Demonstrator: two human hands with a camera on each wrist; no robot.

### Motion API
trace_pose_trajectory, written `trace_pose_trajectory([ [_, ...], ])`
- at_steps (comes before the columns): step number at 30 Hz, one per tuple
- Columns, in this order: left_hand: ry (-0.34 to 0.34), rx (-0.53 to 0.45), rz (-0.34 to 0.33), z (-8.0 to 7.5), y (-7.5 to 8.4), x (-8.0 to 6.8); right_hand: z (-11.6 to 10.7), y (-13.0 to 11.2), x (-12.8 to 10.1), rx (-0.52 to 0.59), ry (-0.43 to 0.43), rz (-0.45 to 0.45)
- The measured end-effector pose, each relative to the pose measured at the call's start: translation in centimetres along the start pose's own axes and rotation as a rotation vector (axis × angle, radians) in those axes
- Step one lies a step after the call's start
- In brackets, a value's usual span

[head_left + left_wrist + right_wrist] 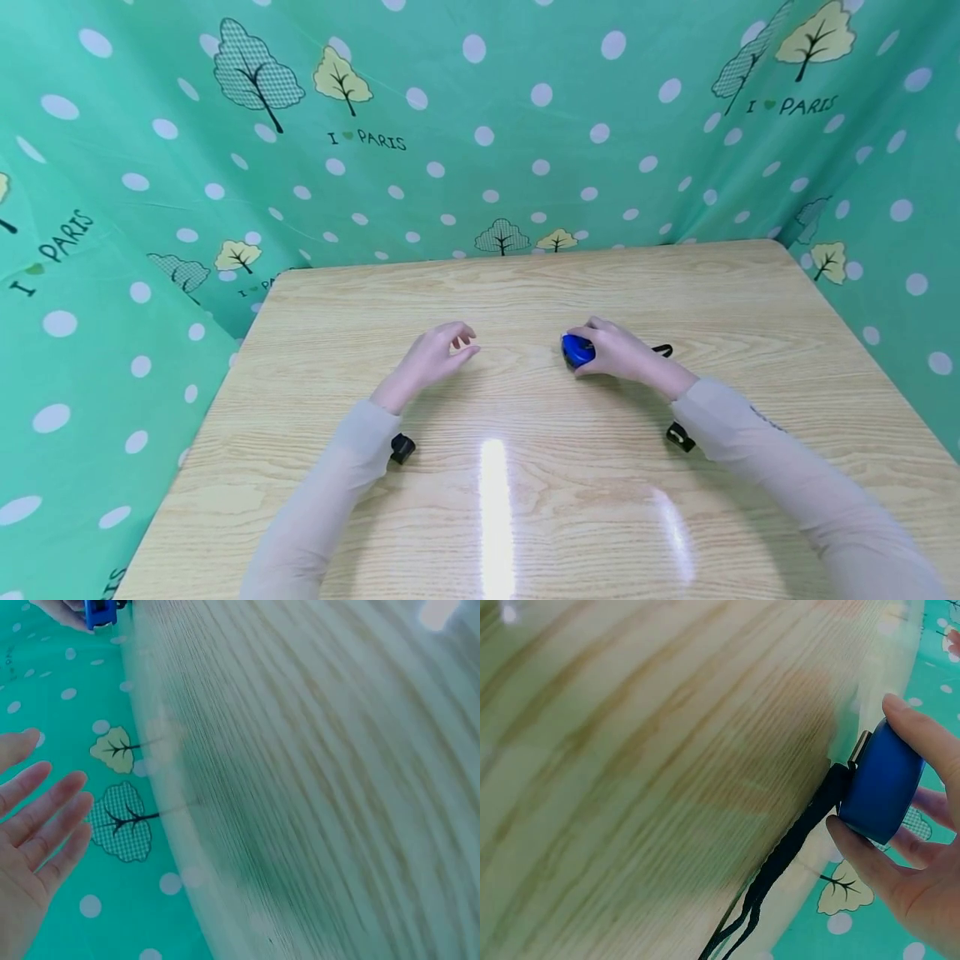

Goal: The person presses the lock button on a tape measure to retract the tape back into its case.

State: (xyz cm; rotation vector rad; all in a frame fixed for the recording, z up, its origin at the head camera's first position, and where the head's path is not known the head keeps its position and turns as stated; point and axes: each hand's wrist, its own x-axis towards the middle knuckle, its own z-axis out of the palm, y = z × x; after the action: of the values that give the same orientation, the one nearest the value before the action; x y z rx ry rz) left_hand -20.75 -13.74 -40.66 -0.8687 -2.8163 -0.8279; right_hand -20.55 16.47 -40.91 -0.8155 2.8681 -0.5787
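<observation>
My right hand [622, 353] grips a blue tape measure [577, 352] over the right half of the table, thumb on one side and fingers on the other. In the right wrist view the blue case [885, 784] shows a small metal piece and a black strap [795, 840] trailing from it towards the tabletop. My left hand [431, 358] hovers over the table to the left, its fingers loosely bent and holding nothing. The left wrist view shows that hand [37, 840] with spread fingers and the tape measure [100, 613] at the top edge.
The wooden table [337, 308] carries bright light reflections near its front middle. A green curtain [510, 192] with white dots and printed trees hangs behind it and at both sides. Black wrist-camera parts [402, 448] show below the sleeves.
</observation>
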Motion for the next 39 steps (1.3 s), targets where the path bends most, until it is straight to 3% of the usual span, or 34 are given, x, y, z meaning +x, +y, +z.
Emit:
trace_pose_trajectory([
  [14, 0.039, -0.002, -0.009, -0.9, -1.0, -1.1, 0.1, 0.5, -0.2, -0.011, -0.001, -0.010],
  [27, 0.025, 0.013, -0.060, -1.4, -1.5, -2.1, 0.3, 0.5, -0.4, -0.026, 0.037, -0.042],
  [39, 0.033, 0.023, -0.061, -1.7, -2.0, -2.5, 0.5, 0.7, -0.7, -0.015, 0.042, -0.042],
])
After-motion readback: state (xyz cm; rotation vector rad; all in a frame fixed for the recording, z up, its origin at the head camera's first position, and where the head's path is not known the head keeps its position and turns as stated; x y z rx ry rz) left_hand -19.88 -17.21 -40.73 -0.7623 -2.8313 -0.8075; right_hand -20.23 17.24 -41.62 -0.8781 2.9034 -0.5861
